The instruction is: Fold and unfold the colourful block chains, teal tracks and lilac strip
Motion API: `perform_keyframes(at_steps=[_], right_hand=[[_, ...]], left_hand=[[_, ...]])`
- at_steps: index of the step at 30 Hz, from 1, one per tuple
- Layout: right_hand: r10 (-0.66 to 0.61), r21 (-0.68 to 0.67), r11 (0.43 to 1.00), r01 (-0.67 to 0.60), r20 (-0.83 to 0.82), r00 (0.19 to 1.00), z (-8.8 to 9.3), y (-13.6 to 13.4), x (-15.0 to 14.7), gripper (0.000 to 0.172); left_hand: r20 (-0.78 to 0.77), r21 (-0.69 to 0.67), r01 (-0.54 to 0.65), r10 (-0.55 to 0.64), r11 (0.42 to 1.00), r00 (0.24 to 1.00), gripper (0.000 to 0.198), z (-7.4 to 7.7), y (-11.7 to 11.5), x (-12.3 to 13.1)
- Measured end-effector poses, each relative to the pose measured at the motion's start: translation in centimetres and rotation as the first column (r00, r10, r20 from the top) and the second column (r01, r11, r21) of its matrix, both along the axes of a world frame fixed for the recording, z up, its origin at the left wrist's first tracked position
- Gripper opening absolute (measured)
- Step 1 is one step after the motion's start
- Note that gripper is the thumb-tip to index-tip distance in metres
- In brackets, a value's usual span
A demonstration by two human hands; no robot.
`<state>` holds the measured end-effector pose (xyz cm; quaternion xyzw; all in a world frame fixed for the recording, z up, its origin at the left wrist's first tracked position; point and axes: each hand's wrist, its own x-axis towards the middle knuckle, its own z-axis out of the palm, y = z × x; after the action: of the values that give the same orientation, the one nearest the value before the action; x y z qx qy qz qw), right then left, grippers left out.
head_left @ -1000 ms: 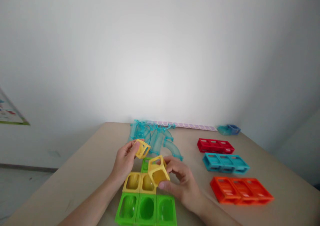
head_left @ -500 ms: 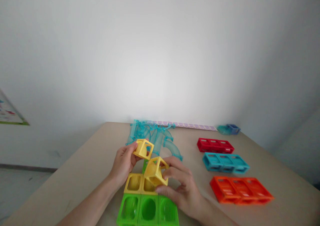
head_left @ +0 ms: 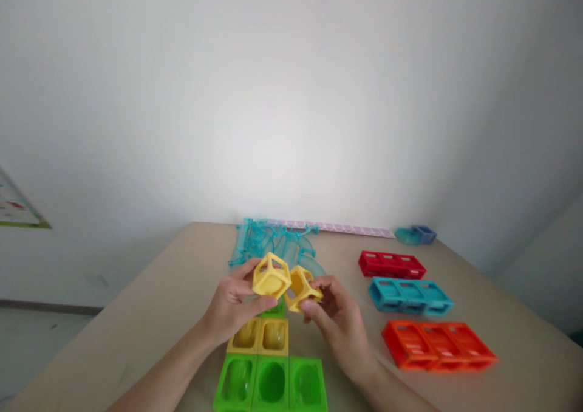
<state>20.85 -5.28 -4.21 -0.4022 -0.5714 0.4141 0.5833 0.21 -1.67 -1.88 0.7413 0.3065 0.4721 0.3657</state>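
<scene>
My left hand [head_left: 237, 305] grips a yellow hollow cube block [head_left: 272, 276] between thumb and fingers, tilted in the air. Another yellow cube block [head_left: 300, 287], also with open sides, is pinched in my right hand [head_left: 339, 321]. The two cubes are close together, perhaps touching. Below them on the table, two yellow cube blocks [head_left: 274, 336] lie side by side, the left one partly behind my left hand. Nearer to me sits a row of three green cube blocks [head_left: 271, 383]. A further green block [head_left: 276, 309] shows partly beneath the held cubes.
Clear teal tube pieces [head_left: 273, 242] are heaped at the back of the table [head_left: 168, 278]. To the right lie a red row [head_left: 392, 265], a teal row [head_left: 410, 295] and an orange row [head_left: 438, 345] of blocks. A patterned strip [head_left: 341, 228] runs along the wall.
Both yellow cubes have been lifted and turned. The left one moved right, the right one moved up and away from the yellow blocks on the table, which now show more fully.
</scene>
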Motion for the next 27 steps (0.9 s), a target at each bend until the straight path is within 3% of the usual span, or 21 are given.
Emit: perform_keyframes(at_steps=[3, 7, 16, 19, 23, 27], right_hand=[[0.012, -0.073, 0.997, -0.011, 0.007, 1.000, -0.3, 0.1, -0.2, 0.027], [0.065, -0.032, 0.997, -0.063, 0.064, 0.996, 0.1, -0.2, -0.3, 0.024], [0.036, 0.124, 0.990, -0.068, 0.242, 0.970, 0.4, -1.0, -0.2, 0.017], [0.032, 0.168, 0.982, -0.084, 0.291, 0.956, 0.5, -1.3, -0.3, 0.025], [0.049, 0.226, 0.966, -0.124, 0.311, 0.949, 0.9, -1.6, 0.0, 0.040], [0.121, 0.253, 0.930, -0.268, 0.477, 0.870, 2.1, -1.4, 1.0, 0.027]], left_hand=[[-0.023, 0.050, 0.035, -0.034, 0.998, 0.999, 0.011, -0.3, 0.0, 0.0], [-0.033, 0.043, 0.014, -0.013, 0.999, 0.999, 0.012, -0.4, 0.0, -0.1], [0.040, -0.203, 0.063, -0.056, 0.977, 0.998, 0.024, -0.2, -0.2, 0.0], [0.078, -0.265, 0.035, -0.015, 0.964, 0.997, 0.024, -0.5, 0.1, -0.2], [0.118, -0.267, -0.098, 0.133, 0.959, 0.984, 0.021, -1.0, 0.7, -0.6], [0.102, -0.294, -0.121, 0.157, 0.948, 0.982, 0.024, -1.3, 1.1, -0.4]])
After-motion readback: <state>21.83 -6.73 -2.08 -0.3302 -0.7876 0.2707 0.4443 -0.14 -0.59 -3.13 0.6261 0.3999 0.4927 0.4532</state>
